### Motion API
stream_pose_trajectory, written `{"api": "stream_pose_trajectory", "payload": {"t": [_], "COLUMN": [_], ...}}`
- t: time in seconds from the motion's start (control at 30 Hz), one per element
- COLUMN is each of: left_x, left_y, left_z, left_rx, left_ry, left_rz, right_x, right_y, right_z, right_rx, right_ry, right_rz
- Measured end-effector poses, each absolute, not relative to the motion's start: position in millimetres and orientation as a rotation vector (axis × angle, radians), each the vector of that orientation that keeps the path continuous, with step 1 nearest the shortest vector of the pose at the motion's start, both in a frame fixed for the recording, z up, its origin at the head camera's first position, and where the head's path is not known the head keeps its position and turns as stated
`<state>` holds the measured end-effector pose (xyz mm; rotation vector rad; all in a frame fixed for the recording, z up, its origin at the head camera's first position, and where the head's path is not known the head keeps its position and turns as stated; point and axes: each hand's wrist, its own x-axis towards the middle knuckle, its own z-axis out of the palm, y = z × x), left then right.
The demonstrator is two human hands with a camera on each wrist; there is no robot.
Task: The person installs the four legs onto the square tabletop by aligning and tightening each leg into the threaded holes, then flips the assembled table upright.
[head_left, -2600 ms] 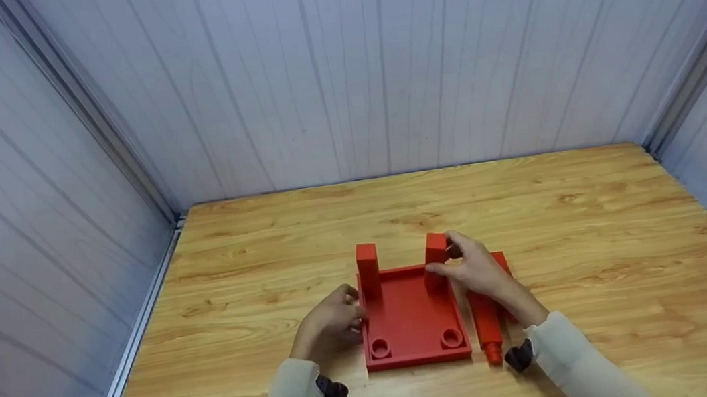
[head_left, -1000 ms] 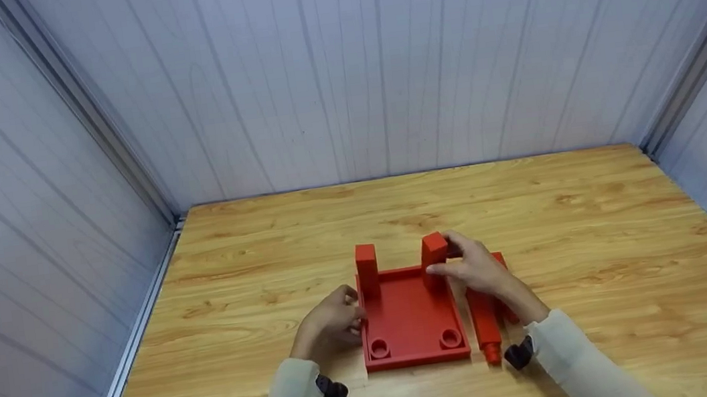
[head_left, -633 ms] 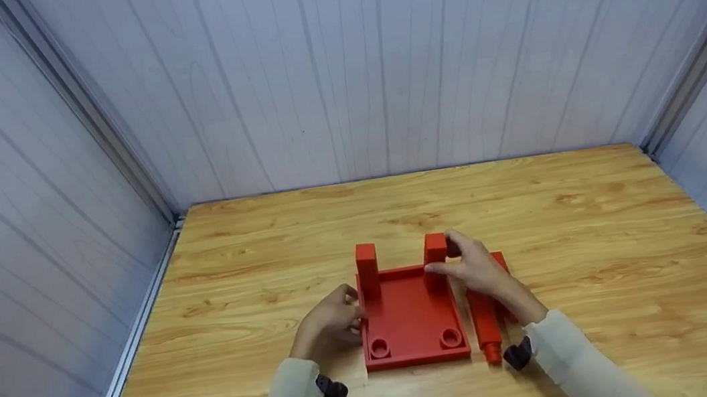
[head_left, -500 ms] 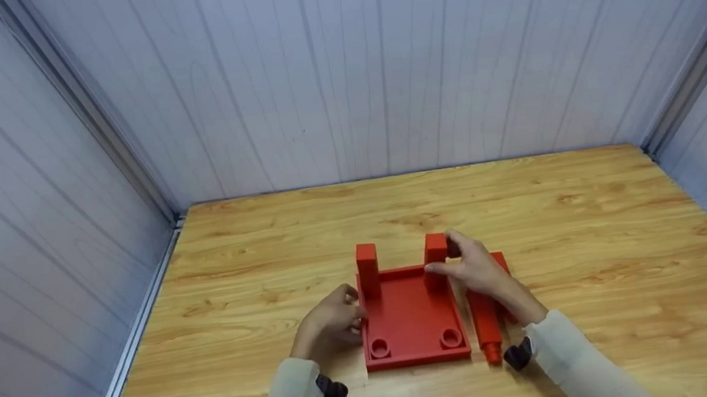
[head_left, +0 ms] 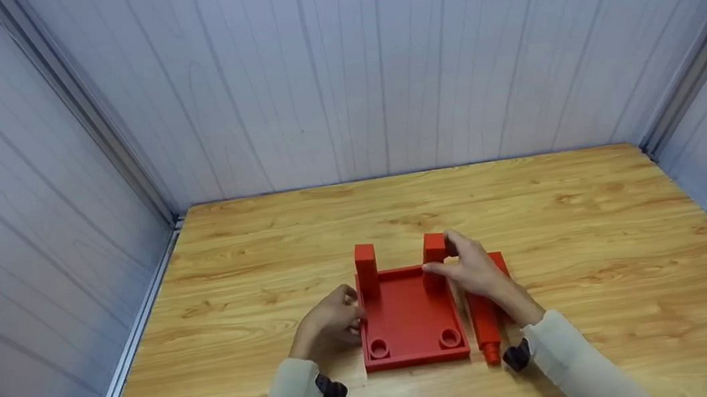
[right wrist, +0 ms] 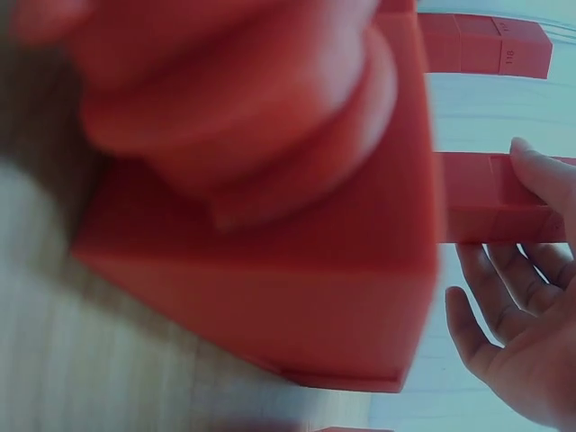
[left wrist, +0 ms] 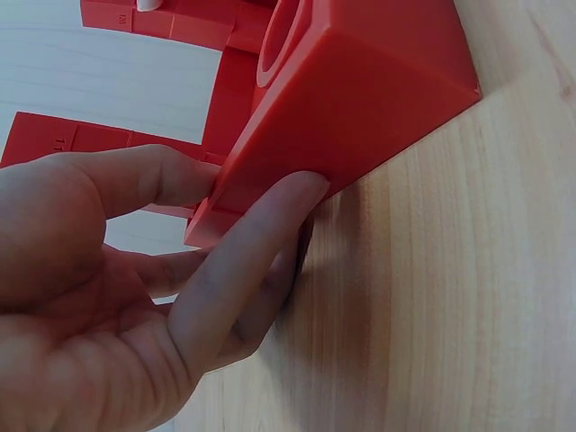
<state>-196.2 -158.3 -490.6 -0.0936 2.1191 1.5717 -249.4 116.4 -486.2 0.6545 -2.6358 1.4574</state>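
A shallow red tabletop [head_left: 410,333] with a raised rim lies underside up, with two round sockets at its near corners. At its far corners stand two square red table legs, the left leg [head_left: 367,271] and the right leg [head_left: 433,251]. My right hand [head_left: 475,269] pinches the upper part of the right leg between thumb and fingers. My left hand [head_left: 333,315] grips the tabletop's left rim; in the left wrist view a finger and the thumb [left wrist: 261,243] press that edge. The legs' lower ends are hidden from view.
Right of the tabletop lies a loose red leg [head_left: 485,320], its stepped round end toward me. Another red piece [head_left: 498,263] lies beside it, partly covered by my right hand and forearm. Pale panels [head_left: 345,78] wall the wooden table [head_left: 253,258] at the back and sides.
The right leg's top has turned a little one way and back in my right fingers, now nearly square to the rim. My left hand and the tabletop have stayed put.
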Motion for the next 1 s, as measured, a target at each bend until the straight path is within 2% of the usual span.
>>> {"api": "stream_pose_trajectory", "payload": {"t": [1.0], "left_x": [-193.1], "left_y": [-153.5], "left_z": [-486.9], "left_rx": [-0.11], "left_ry": [2.111], "left_rz": [1.592], "right_x": [-246.2], "right_y": [113.0], "right_z": [-486.7], "right_rx": [0.57], "right_ry": [-2.631], "right_rz": [1.426]}}
